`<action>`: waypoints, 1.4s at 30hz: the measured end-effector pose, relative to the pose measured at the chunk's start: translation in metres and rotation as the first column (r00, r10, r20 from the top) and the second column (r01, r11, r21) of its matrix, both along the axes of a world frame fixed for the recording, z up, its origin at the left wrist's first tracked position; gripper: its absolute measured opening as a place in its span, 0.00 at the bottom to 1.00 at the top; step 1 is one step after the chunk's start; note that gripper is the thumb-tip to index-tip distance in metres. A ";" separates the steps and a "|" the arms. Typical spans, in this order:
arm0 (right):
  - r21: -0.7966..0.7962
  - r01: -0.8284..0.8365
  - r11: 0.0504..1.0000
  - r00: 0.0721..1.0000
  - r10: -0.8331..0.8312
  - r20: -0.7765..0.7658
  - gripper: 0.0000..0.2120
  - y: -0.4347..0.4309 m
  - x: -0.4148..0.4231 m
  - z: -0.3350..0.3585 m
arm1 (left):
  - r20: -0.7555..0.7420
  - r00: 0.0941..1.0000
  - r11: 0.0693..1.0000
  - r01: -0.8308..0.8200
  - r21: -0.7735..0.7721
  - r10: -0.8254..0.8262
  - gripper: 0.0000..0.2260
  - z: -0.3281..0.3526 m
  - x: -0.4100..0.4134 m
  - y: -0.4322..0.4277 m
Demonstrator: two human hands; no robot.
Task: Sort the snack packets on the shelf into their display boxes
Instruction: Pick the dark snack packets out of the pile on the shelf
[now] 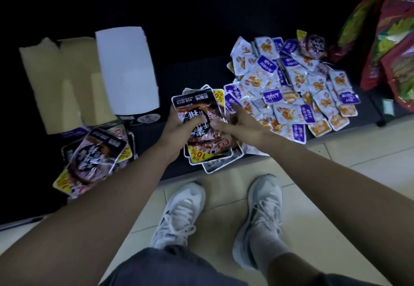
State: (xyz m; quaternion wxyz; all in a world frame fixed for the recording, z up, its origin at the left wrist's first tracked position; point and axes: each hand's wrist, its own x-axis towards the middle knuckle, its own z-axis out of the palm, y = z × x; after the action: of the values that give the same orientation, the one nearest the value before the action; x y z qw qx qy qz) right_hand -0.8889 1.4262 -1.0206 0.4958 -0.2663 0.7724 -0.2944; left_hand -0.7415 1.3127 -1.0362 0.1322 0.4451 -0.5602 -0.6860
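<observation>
At frame centre, the left hand [179, 127] grips a stack of dark packets [197, 106]; the right hand [235, 124] pinches its right edge.

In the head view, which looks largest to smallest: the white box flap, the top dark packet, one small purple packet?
1. white box flap
2. top dark packet
3. small purple packet, clearly smallest
</observation>
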 end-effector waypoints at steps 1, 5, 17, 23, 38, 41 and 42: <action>0.039 -0.004 0.999 1.000 0.003 0.016 0.45 -0.002 0.006 -0.002 | 0.003 1.000 1.000 -0.009 0.009 0.009 0.24 0.003 0.011 0.000; 0.087 0.121 0.989 0.947 -0.142 0.289 0.45 -0.011 0.042 -0.004 | 0.040 0.989 0.989 -0.142 0.039 0.141 0.27 0.020 0.048 0.000; 0.158 0.241 0.958 0.818 -0.288 0.498 0.21 -0.028 0.145 -0.016 | 0.223 0.971 0.990 -0.109 0.086 0.087 0.22 0.017 0.141 -0.004; 0.141 0.364 0.921 0.830 -0.389 0.400 0.29 -0.045 0.167 -0.030 | 0.478 0.868 0.948 0.030 -0.316 0.132 0.24 0.007 0.157 -0.004; 0.098 0.086 0.992 0.996 -0.087 0.014 0.34 -0.070 0.173 -0.030 | 0.721 0.687 0.619 0.605 -0.500 -0.090 0.24 -0.004 0.177 -0.018; 0.046 0.098 0.994 0.993 -0.101 0.061 0.32 -0.062 0.157 -0.028 | 0.709 0.704 0.595 0.592 -0.544 -0.051 0.21 -0.001 0.170 -0.021; 0.035 0.088 0.995 0.993 -0.091 0.077 0.31 -0.059 0.151 -0.027 | 0.698 0.714 0.578 0.588 -0.565 -0.045 0.20 0.000 0.167 -0.021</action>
State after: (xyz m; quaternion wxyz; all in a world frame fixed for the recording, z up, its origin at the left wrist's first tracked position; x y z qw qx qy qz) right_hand -0.7375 1.3670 -1.0474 0.5163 -0.2116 0.7680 -0.3143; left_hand -0.5743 1.2914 -1.0360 -0.0189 0.4289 -0.8776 -0.2134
